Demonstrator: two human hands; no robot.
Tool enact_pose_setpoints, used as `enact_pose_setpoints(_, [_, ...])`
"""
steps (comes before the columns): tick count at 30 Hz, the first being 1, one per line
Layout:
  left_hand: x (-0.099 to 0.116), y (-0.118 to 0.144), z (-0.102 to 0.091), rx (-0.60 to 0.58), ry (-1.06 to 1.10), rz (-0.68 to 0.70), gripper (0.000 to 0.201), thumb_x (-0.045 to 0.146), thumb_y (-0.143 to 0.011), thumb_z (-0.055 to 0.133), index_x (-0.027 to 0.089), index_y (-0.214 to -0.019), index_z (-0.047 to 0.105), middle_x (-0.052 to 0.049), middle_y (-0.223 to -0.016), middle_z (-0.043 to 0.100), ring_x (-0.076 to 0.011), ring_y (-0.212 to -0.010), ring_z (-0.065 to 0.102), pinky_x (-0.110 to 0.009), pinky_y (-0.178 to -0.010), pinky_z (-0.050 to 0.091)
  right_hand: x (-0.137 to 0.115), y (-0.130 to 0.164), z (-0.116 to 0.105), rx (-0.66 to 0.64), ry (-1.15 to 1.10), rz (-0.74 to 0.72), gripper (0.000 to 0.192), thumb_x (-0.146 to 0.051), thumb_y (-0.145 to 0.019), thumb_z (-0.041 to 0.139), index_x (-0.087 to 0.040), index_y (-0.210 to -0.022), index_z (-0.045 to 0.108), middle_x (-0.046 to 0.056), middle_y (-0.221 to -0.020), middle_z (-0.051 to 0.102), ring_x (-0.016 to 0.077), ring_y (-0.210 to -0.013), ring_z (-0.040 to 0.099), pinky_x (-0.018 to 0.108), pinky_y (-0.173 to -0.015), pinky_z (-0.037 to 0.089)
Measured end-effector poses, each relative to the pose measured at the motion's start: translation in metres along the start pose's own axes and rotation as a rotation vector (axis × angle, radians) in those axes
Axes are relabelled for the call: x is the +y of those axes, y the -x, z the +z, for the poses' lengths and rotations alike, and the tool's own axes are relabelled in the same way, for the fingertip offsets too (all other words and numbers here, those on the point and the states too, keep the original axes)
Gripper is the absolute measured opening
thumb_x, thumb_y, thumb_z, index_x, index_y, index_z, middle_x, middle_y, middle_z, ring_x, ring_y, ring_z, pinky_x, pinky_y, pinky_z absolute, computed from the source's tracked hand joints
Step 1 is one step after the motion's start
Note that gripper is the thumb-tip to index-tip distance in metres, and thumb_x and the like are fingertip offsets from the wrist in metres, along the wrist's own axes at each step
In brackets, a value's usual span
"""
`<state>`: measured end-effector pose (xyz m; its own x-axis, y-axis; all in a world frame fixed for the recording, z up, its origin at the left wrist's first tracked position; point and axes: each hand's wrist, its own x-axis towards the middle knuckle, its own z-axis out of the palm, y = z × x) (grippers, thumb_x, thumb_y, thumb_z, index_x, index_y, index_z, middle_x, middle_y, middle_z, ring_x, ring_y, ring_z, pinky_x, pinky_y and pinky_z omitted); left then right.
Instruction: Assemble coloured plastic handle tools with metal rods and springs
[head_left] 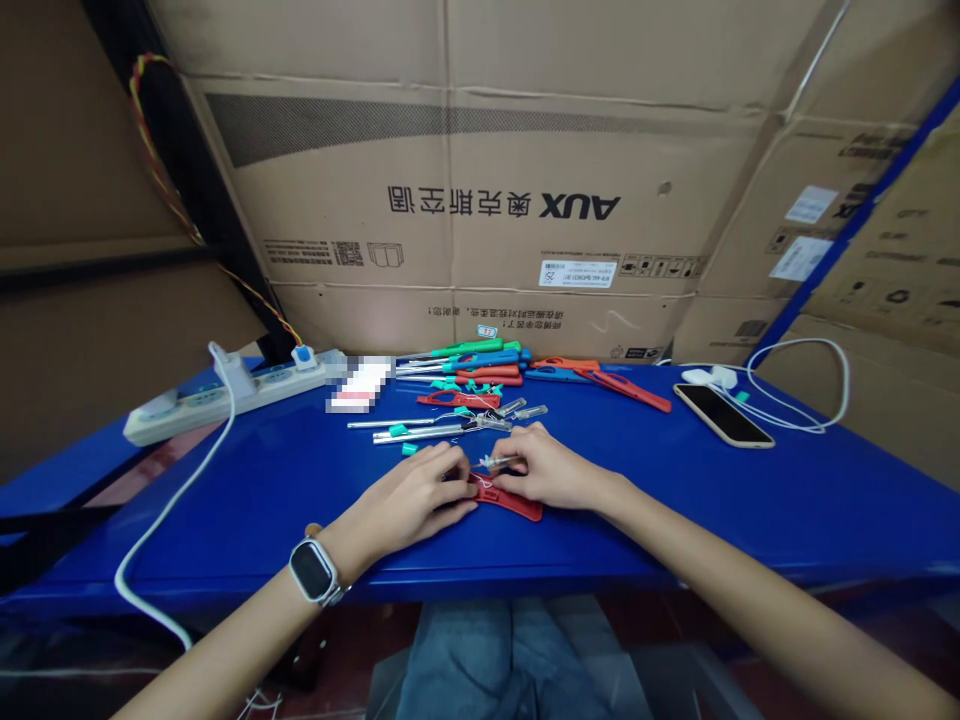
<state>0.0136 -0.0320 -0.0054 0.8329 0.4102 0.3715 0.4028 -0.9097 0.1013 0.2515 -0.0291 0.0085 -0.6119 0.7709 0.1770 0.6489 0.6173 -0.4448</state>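
My left hand (435, 490) is closed on the left end of a red plastic handle shell (521, 503), which lies low over the blue tabletop near the front edge. From the right, my right hand (551, 465) pinches a small clear-and-metal part (495, 462) just above the shell. A thin white wire runs between this part and the shell; its far end is hidden by my fingers. Beyond my hands lie several metal shafts (420, 434) with clear ends and thin wires. Small green pieces (409, 449) are scattered beside them.
Behind the shafts sit green, blue and red handled tools (480, 347) and loose handle shells (626, 390). A phone (724, 415) with a coiled white cable (840, 400) lies right. A power strip (255, 390) stands left. Cardboard (495, 150) walls the back of the blue table (675, 500).
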Motion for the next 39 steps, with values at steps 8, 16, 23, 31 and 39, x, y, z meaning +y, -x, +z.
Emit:
enact_pose_setpoints(8, [0.001, -0.001, -0.002, 0.079, 0.041, -0.051, 0.020, 0.031, -0.097, 0.055, 0.019, -0.091, 0.070, -0.010, -0.117, 0.056, -0.0236, -0.108, 0.056, -0.040, -0.092, 0.051, -0.006, 0.005, -0.002, 0.031, -0.213, 0.119, 0.016, -0.035, -0.094, 0.055, -0.020, -0.101, 0.054, -0.010, -0.055, 0.044, 0.0107, -0.051, 0.040, 0.025, -0.062, 0.030])
enact_pose_setpoints(16, [0.002, 0.000, 0.002, 0.052, 0.123, -0.152, 0.022, 0.031, -0.101, 0.048, 0.021, -0.098, 0.067, -0.009, -0.121, 0.055, -0.0210, -0.108, 0.063, -0.036, -0.093, 0.054, -0.008, 0.019, 0.004, 0.191, 0.037, 0.123, 0.016, -0.034, -0.095, 0.057, -0.021, -0.098, 0.065, 0.001, -0.084, 0.067, 0.0174, -0.080, 0.057, 0.034, -0.081, 0.035])
enact_pose_setpoints(23, [0.001, 0.002, 0.004, 0.126, 0.283, -0.290, 0.007, 0.028, -0.100, 0.050, 0.022, -0.100, 0.051, -0.004, -0.108, 0.068, -0.0186, -0.102, 0.068, -0.032, -0.084, 0.056, -0.008, 0.027, 0.006, 0.204, 0.154, 0.061, 0.017, -0.029, -0.097, 0.055, -0.023, -0.108, 0.067, 0.004, -0.094, 0.068, 0.0191, -0.090, 0.058, 0.034, -0.081, 0.034])
enact_pose_setpoints(31, [0.000, 0.000, 0.001, 0.219, 0.273, -0.196, 0.015, 0.027, -0.101, 0.049, 0.021, -0.108, 0.061, -0.004, -0.104, 0.070, -0.0166, -0.097, 0.067, -0.030, -0.084, 0.055, -0.003, 0.024, 0.007, 0.202, 0.176, 0.030, 0.011, -0.027, -0.095, 0.060, -0.020, -0.101, 0.066, 0.003, -0.095, 0.072, 0.0178, -0.090, 0.061, 0.034, -0.081, 0.034])
enact_pose_setpoints(39, [0.006, -0.002, -0.006, 0.068, 0.196, -0.036, 0.021, 0.024, -0.101, 0.049, 0.023, -0.108, 0.069, -0.008, -0.112, 0.062, -0.0192, -0.103, 0.058, -0.034, -0.090, 0.051, -0.004, 0.022, -0.001, 0.158, 0.311, -0.110, 0.023, -0.025, -0.101, 0.048, -0.018, -0.115, 0.065, 0.008, -0.105, 0.073, 0.0193, -0.098, 0.062, 0.037, -0.088, 0.035])
